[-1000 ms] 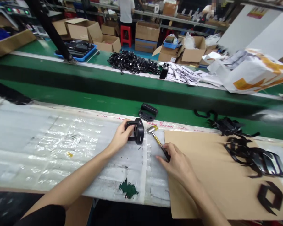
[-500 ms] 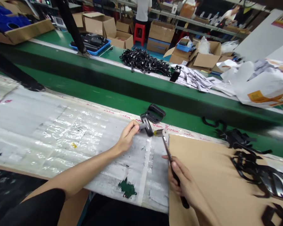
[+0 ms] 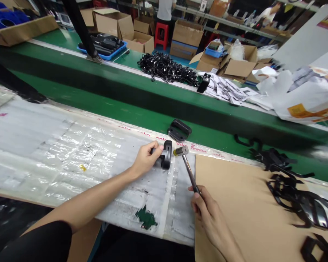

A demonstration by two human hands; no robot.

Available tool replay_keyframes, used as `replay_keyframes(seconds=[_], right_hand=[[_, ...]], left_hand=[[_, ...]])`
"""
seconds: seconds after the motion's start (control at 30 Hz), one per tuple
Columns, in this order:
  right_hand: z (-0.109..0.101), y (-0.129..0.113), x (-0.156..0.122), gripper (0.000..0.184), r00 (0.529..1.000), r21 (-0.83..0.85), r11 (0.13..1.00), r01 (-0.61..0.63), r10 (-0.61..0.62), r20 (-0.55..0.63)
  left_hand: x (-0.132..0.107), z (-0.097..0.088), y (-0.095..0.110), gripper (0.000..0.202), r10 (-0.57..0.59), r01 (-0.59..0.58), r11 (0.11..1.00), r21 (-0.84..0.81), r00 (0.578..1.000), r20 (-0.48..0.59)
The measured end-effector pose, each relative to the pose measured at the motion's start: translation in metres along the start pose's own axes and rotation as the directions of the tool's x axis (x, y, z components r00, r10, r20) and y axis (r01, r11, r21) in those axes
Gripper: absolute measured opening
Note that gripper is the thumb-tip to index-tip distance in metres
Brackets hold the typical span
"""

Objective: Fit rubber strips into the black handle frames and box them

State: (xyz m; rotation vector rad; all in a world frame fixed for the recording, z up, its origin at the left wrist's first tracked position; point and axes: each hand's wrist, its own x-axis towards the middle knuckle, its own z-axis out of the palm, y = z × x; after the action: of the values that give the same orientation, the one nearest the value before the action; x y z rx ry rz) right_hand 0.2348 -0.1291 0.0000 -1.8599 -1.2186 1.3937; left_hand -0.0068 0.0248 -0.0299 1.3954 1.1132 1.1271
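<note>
My left hand (image 3: pixel 147 158) is closed around the stem of a black T-shaped plastic part (image 3: pixel 167 155), whose wide end faces right, over the plastic-covered bench. In my right hand (image 3: pixel 207 209) is a hammer (image 3: pixel 190 168), gripped by its handle, most of which the fingers hide. The hammer's head, with a yellow face on its left side, is just right of the black part, a small gap apart. Behind them a black plastic piece with a slot (image 3: pixel 179 130) rests at the green strip's edge.
Brown cardboard (image 3: pixel 229 203) covers the bench at right, with black plastic brackets (image 3: pixel 295 196) on it. Beyond runs a green ledge (image 3: pixel 120 92) carrying a heap of black cables (image 3: pixel 168 68), paper slips (image 3: pixel 226 89) and a blue tray (image 3: pixel 109 51). A black post (image 3: pixel 80 31) stands at left.
The black part has turned from slanted to nearly upright at its wide end and shifted slightly left. The hammer head has moved a little left and up; my right hand has shifted slightly down the handle.
</note>
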Motion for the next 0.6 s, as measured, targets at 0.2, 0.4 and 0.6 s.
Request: replay_keyframes(seconds=[0.2, 0.4, 0.6], right_hand=[[0.009, 0.002, 0.011, 0.05, 0.989, -0.131, 0.983, 0.128, -0.117, 0.09], [0.013, 0.006, 0.009, 0.051, 0.985, -0.186, 0.968, 0.167, -0.17, -0.002], [0.004, -0.008, 0.001, 0.049, 0.984, -0.18, 0.974, 0.138, -0.155, -0.083]], left_hand=[[0.003, 0.003, 0.005, 0.044, -0.008, 0.007, 0.999, 0.04, 1.0, 0.007], [0.004, 0.003, 0.011, 0.047, -0.029, 0.027, 0.999, 0.041, 0.998, 0.058], [0.006, 0.001, 0.01, 0.051, -0.055, 0.049, 0.997, 0.061, 0.993, 0.105]])
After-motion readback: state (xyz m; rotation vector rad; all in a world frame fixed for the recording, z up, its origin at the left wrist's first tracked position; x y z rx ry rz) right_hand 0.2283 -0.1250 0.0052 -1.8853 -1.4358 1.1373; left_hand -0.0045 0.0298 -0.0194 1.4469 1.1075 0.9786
